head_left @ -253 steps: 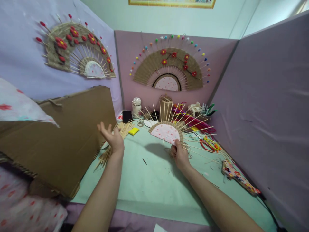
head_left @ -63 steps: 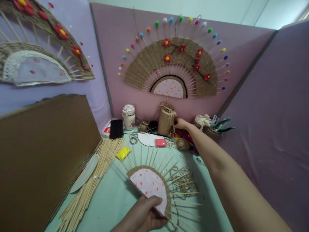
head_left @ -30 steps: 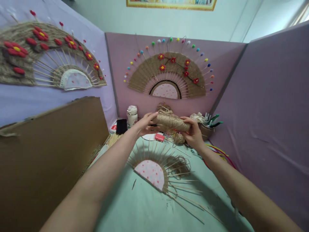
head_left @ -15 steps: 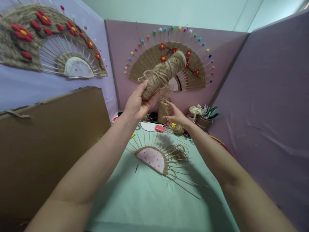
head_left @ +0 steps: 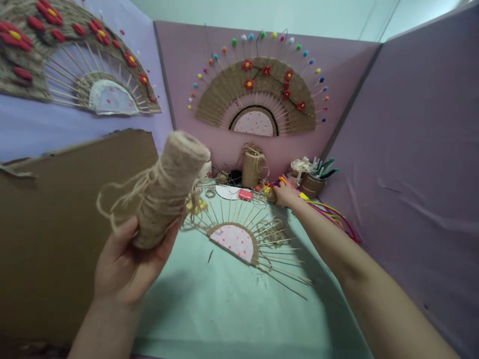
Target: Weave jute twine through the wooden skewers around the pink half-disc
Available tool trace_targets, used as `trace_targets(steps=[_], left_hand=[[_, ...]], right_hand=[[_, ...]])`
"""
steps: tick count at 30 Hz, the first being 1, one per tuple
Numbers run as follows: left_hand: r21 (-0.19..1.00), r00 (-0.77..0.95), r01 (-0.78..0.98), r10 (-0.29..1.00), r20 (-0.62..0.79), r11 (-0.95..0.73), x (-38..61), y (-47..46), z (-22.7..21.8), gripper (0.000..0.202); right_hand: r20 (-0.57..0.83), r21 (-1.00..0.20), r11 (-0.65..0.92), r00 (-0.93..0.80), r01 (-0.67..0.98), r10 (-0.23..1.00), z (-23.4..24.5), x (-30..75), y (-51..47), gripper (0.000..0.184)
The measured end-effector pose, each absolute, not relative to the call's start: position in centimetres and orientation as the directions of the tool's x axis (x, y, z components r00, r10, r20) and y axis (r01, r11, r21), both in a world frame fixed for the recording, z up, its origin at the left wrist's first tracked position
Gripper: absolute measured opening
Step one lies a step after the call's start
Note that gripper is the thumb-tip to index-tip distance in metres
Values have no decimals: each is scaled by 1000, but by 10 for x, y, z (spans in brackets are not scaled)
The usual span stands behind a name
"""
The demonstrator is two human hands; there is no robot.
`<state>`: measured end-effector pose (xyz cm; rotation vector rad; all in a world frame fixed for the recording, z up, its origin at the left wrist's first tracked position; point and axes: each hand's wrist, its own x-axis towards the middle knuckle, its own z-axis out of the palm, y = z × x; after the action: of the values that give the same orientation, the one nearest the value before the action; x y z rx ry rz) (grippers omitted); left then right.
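A tilted spool of jute twine [head_left: 164, 184], with loose loops hanging off its sides, is gripped near its lower end by my left hand [head_left: 129, 264]. At the back of the table my right hand [head_left: 287, 193] has its fingers curled round the right side of a small ball of twine [head_left: 271, 195]; the fingertips are partly hidden. Between my arms lies a half-round fan base [head_left: 234, 242] with a pink dotted centre, a brown rim and thin sticks fanning outward. A loose tangle of twine [head_left: 279, 233] rests at its right sticks.
An upright twine spool [head_left: 252, 167] stands against the back panel, beside a pot of tools [head_left: 313, 184]. A red block [head_left: 245, 195] and coloured pipe cleaners [head_left: 339, 217] lie nearby. Finished fans [head_left: 254, 94] hang on the panels. A cardboard sheet [head_left: 75, 224] stands at left.
My left hand has brought the twine spool down, left and closer to me. My right hand has moved from beside the upright spool down and rightward to the small twine ball.
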<state>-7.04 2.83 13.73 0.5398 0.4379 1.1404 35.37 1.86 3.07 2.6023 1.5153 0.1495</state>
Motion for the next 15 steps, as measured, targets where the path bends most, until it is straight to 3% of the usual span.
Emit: trace_targets(steps=[3,6,11,13,15], left_hand=[[551,399,-703,891,-218,450,-97,19,108,43],[537,352,-715,894,-277,448,-113,14,87,43],[566,346,-704,903,-256,430,-130,6,75,46],[571,329,-718,917,-227,399,-136,4,74,46],[549,330,-737,919,-217,394,-138,2,75,44]], right_hand=[[96,142,-510,501,849,860,23,354,18,53],[113,115,-508,497,854,860,22,354,15,53],[117,121,-501,489,857,864,36,346,12,47],[205,66,-517,495,854,844,51,342,10,46],[346,-63,-505,493,861,798,72,337,7,43]])
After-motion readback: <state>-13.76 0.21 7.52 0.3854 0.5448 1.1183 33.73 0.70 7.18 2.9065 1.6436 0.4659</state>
